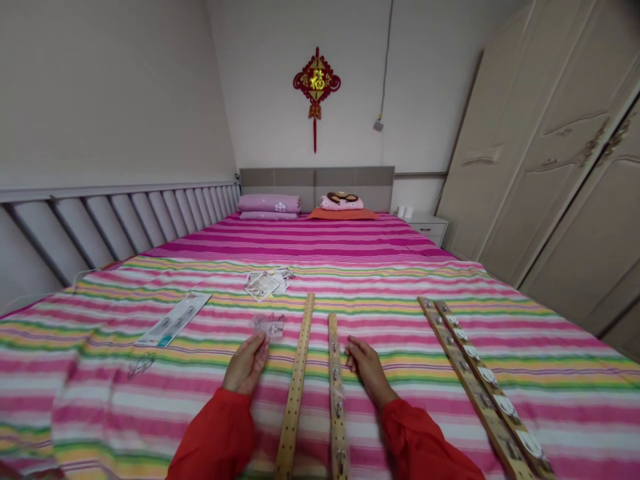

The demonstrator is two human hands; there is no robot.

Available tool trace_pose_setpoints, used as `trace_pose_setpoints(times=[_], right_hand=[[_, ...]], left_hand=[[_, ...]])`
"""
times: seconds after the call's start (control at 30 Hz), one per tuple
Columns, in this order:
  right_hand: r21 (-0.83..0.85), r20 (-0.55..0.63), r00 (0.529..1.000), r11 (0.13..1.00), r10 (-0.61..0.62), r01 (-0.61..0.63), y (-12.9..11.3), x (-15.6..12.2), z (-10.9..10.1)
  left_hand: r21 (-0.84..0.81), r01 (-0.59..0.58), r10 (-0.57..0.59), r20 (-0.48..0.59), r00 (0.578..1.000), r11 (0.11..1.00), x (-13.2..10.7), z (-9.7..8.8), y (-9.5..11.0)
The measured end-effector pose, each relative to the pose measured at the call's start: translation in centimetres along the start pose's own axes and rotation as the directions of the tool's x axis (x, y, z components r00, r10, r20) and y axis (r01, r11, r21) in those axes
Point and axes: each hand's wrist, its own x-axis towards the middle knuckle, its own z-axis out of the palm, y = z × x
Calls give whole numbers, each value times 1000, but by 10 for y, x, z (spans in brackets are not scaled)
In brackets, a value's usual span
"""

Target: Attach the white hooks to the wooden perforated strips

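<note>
My left hand [247, 363] pinches the edge of a clear plastic piece with small metal hooks [270, 325], held over the bed. To its right lies a narrow wooden strip with rows of holes [299, 373]. Beyond that is a second wooden strip [337, 407] with several clear pads and metal hooks along it. My right hand [367, 367] is just right of the second strip's upper part, its fingers curled in and thumb near the fingertips. Whatever it may hold is too small to make out.
A flat packet with hooks [175, 320] and a wire-like loop [141, 365] lie left. Clear packaging and cards [270, 283] lie farther back. Two more wooden strips [480, 380] rest at right, one bearing white round pieces. A striped sheet [395, 320] covers the bed.
</note>
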Motion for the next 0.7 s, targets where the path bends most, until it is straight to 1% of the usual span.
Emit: trace_pose_setpoints(times=[0.1, 0.17, 0.23, 0.3, 0.37, 0.43, 0.57, 0.7], right_hand=[[-2, -41, 999, 1000, -12, 11, -8, -5, 2], [-31, -45, 999, 999, -15, 14, -17, -11, 7], [-54, 7, 1000, 998, -19, 19, -28, -19, 15], [-86, 116, 993, 995, -32, 43, -40, -28, 26], [-131, 211, 976, 987, -59, 88, -51, -37, 36], [-150, 269, 959, 980, -85, 129, -59, -46, 45], [-132, 305, 948, 982, -88, 134, -64, -59, 50], [-149, 315, 947, 981, -69, 121, -60, -63, 42]], left_hand=[[23, 17, -18, 32, 999, 1000, -19, 3, -9], [65, -5, 2, 56, 998, 998, -31, 7, -14], [129, -55, 41, 112, 993, 990, -42, 11, -17], [201, -110, 69, 198, 978, 974, -50, 15, -19], [262, -150, 76, 275, 959, 953, -55, 19, -20], [313, -171, 66, 321, 945, 934, -59, 23, -21], [405, -195, 29, 382, 924, 893, -66, 30, -23], [471, -220, -24, 458, 889, 854, -69, 35, -28]])
